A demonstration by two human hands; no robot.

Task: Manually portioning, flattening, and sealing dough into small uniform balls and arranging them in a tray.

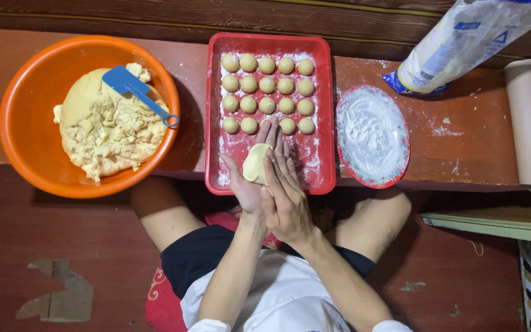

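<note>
**Dough pressed between two palms above the red tray**

Over the near edge of the tray, I see my left hand lying palm up with a flattened dough piece on it. My right hand lies across it, fingers straight, pressing the dough rather than curling round it. Behind the hands, dough balls sit in rows on the floured tray. An orange bowl to the left holds a dough mass and a blue scraper. A floured plate lies right of the tray.
</note>
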